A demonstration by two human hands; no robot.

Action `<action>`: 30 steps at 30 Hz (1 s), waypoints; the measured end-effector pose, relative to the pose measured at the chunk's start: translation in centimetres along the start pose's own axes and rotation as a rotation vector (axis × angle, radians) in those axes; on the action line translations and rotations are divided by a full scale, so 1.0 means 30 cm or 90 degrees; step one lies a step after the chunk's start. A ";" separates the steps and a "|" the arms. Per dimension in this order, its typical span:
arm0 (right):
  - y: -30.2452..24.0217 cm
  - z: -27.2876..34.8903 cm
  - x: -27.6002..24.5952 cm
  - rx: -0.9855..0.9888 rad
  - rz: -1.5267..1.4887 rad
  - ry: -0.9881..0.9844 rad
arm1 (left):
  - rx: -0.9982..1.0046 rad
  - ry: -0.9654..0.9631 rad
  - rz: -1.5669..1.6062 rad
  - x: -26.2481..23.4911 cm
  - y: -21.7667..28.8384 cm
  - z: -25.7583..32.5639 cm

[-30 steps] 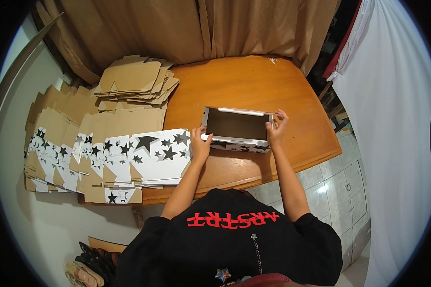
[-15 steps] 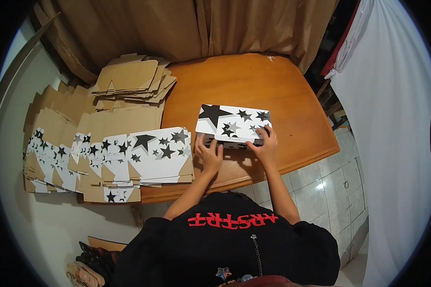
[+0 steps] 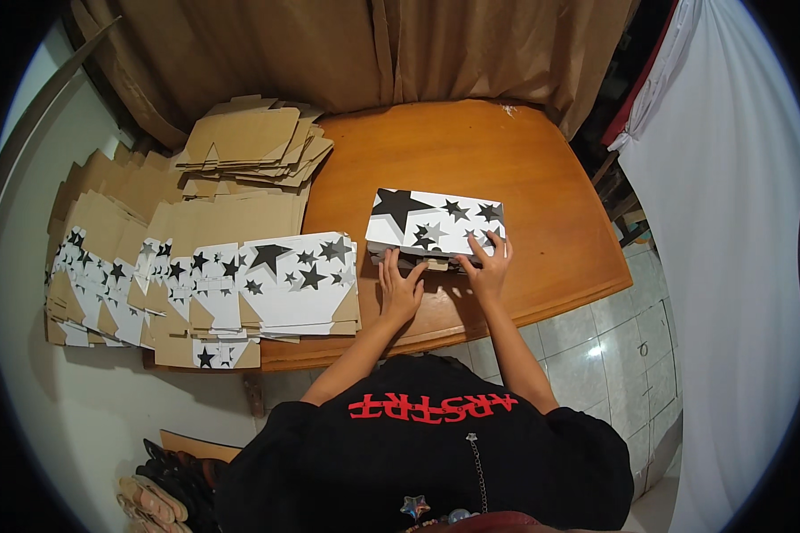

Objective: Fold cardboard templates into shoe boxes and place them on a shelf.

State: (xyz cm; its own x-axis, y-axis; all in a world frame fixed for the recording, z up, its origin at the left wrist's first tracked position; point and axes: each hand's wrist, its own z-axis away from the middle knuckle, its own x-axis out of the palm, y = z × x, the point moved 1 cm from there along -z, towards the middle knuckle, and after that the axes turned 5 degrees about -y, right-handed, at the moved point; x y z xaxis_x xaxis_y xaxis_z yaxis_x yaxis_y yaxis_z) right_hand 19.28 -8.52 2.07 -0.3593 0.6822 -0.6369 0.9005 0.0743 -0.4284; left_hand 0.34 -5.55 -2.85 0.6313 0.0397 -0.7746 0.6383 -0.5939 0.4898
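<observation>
Turned over since a second ago, when its brown open inside faced up, the white star-printed box point(image 3: 436, 226) now lies printed face up on the wooden table point(image 3: 524, 151), and both hands have dropped to its near edge. The left hand point(image 3: 400, 289) rests flat with fingers spread, just short of the box's near-left corner, fingertips touching the folded flap there; it grips nothing. The right hand point(image 3: 487, 265) presses on the box's near-right corner, fingers splayed over the top, not closed around it. One box is in hand. Well to the left of the left hand, a fanned row of flat star-printed blanks point(image 3: 240, 284) overlaps along the table edge; their number cannot be told. Beyond them, away from the person, sits one loose stack of plain brown blanks point(image 3: 249, 147).
</observation>
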 end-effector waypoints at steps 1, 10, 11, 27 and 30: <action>0.005 0.005 0.006 -0.003 0.006 0.001 | 0.001 0.002 0.012 -0.001 0.000 0.001; 0.012 0.014 0.025 -0.002 0.022 0.029 | -0.033 0.003 -0.020 0.000 0.005 0.017; 0.011 0.013 0.026 -0.003 0.021 0.029 | -0.034 -0.007 -0.025 -0.001 0.005 0.016; 0.010 0.021 0.043 0.020 0.042 0.042 | -0.110 0.206 0.295 -0.072 -0.111 -0.200; 0.020 0.027 0.043 0.020 0.047 0.037 | -0.087 0.152 0.243 -0.068 -0.123 -0.207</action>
State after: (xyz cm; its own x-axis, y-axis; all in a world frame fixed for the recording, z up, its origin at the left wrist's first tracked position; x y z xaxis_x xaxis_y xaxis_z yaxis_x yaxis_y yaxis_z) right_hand 19.17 -8.18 0.47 -0.2764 0.7256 -0.6302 0.9157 -0.0003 -0.4020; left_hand -0.57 1.55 -0.61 0.9057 0.0323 -0.4227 0.3828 -0.4908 0.7826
